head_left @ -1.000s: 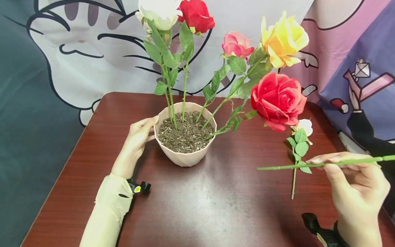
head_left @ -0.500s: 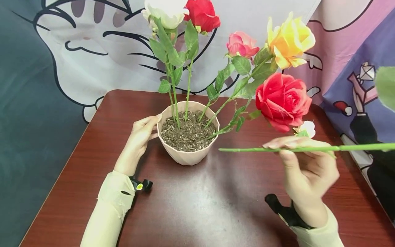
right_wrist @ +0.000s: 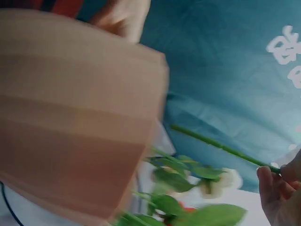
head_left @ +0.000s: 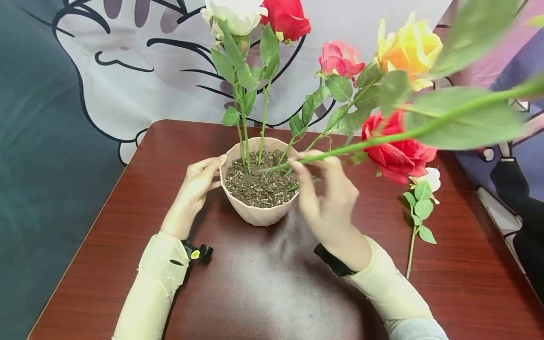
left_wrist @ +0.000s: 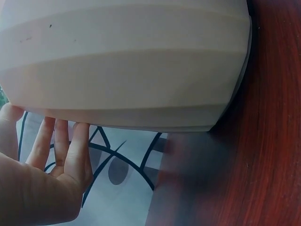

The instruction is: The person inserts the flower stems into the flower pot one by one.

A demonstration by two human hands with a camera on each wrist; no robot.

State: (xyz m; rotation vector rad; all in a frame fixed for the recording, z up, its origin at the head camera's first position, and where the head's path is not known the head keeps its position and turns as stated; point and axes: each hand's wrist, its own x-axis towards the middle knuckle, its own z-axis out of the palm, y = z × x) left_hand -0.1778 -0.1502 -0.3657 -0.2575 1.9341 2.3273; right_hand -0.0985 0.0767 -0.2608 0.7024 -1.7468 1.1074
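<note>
My right hand (head_left: 329,203) pinches a leafy green flower stem (head_left: 408,134) between thumb and fingers near its lower end. The bare tip points left and overlaps the soil in the head view. In the right wrist view the stem (right_wrist: 216,144) shows beyond the pot's rim; its bloom lies outside the head view. A pale faceted flowerpot (head_left: 260,216) holds dark soil and several flowers: a white bloom (head_left: 238,16), two red roses, a pink one and a yellow one. My left hand (head_left: 193,191) rests fairly straight fingertips against the pot's left side, thumb at the rim (left_wrist: 47,181).
A short white flower (head_left: 418,208) with green leaves lies on the reddish-brown table (head_left: 263,283) at the right. The planted yellow rose (head_left: 410,49) and red rose (head_left: 399,151) lean right over the table. A cartoon-printed cloth (head_left: 127,85) hangs behind.
My right hand has carried the stem left from the table's right side to the pot, its leaves coming into view. My left hand stays at the pot.
</note>
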